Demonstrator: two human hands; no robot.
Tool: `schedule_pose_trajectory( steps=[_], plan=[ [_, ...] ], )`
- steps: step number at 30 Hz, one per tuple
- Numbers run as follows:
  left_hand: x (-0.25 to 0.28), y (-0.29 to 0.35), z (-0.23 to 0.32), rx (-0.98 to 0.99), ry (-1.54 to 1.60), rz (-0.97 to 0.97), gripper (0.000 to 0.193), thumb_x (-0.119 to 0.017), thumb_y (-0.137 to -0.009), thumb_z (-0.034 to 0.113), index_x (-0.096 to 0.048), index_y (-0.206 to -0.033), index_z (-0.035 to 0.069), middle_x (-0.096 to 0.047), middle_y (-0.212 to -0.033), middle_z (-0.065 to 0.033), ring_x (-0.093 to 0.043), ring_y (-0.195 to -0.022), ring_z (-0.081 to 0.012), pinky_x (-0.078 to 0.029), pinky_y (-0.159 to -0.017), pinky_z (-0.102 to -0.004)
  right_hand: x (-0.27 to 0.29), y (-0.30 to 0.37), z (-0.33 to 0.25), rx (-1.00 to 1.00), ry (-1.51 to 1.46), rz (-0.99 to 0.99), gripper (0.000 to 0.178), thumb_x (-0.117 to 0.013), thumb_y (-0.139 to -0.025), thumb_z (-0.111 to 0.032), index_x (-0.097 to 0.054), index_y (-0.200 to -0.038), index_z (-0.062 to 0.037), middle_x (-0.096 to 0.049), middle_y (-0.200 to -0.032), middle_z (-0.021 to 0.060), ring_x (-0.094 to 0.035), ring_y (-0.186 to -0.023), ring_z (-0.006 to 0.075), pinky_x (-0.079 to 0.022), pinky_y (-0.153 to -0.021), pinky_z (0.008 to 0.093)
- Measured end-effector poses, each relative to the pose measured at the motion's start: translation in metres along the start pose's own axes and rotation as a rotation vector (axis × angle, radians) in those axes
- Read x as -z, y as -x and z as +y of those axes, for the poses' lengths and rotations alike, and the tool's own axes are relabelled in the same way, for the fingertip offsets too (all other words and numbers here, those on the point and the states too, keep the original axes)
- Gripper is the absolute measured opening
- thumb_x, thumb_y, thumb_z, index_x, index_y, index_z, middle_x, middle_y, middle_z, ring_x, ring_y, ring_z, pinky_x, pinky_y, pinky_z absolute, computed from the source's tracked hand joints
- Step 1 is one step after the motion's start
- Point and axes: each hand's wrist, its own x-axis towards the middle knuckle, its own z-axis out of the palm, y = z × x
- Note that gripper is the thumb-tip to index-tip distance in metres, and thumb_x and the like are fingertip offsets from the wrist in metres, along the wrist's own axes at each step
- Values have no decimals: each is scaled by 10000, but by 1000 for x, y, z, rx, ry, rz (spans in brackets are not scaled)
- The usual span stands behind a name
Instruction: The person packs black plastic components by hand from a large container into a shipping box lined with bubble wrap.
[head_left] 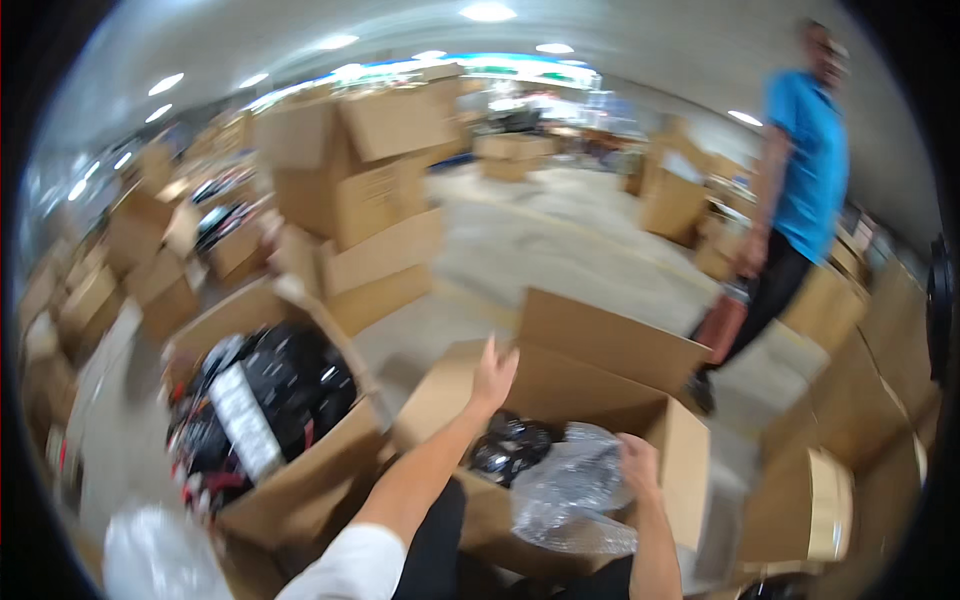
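Observation:
An open cardboard box [690,470] stands right in front of me with its flaps up. Inside it are several shiny black rounded objects [512,445], their kind unclear. My right hand [640,466] is closed on a clear bubble-wrap bag [575,490] over the right part of the box. Above the box's left side, near the raised flap [610,340], is my left hand [494,374], empty, with fingers apart and one pointing away from me. Motion blurs the picture somewhat.
To the left, another open box [300,490] is full of black wrapped goods [290,370]. Tall stacked cartons [380,205] rise behind it. A person in a blue shirt [808,165] walks at the right, carrying a reddish object [724,322]. More cartons [800,500] line the right side.

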Motion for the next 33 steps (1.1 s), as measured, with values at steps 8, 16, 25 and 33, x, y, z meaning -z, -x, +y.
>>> schedule_pose_trajectory(
  steps=[8,16,25,33],
  plan=[
    [368,-165,74,171,-35,546,456,-447,-1002,470,-516,-1224,78,-613,-904,-91,-576,-672,-203,-496,-591,-375,-12,-7,-5,-2,-90,-45,241,-571,-908,-69,-715,-1095,-25,-721,-1037,177,-689,-1008,280,-518,-913,373],
    [248,-105,-42,-145,-613,-103,182,-531,-854,179,-584,-685,137,-561,-595,-48,-565,-545,-180,-448,-481,-348,-42,-15,-12,65,-41,-57,232,-614,-898,-97,-712,-1093,-20,-720,-1055,179,-692,-1005,310,-526,-905,368],
    [-9,69,-40,-282,-744,-1071,1036,-708,-789,600,-275,-1487,-32,-473,-1422,-274,-439,-1344,-399,-369,-1098,-453,-42,-9,-54,190,81,-72,229,-592,-916,-118,-700,-1100,-34,-707,-1021,192,-675,-967,357,-531,-872,400],
    [-14,75,-57,-384,-895,-1032,761,-614,-892,487,-395,-1436,2,-536,-1358,-260,-515,-1267,-400,-408,-1029,-525,-23,-11,-35,5,-66,3,239,-617,-939,-111,-678,-1150,-16,-725,-1002,170,-701,-909,261,-534,-827,343]
  ],
)
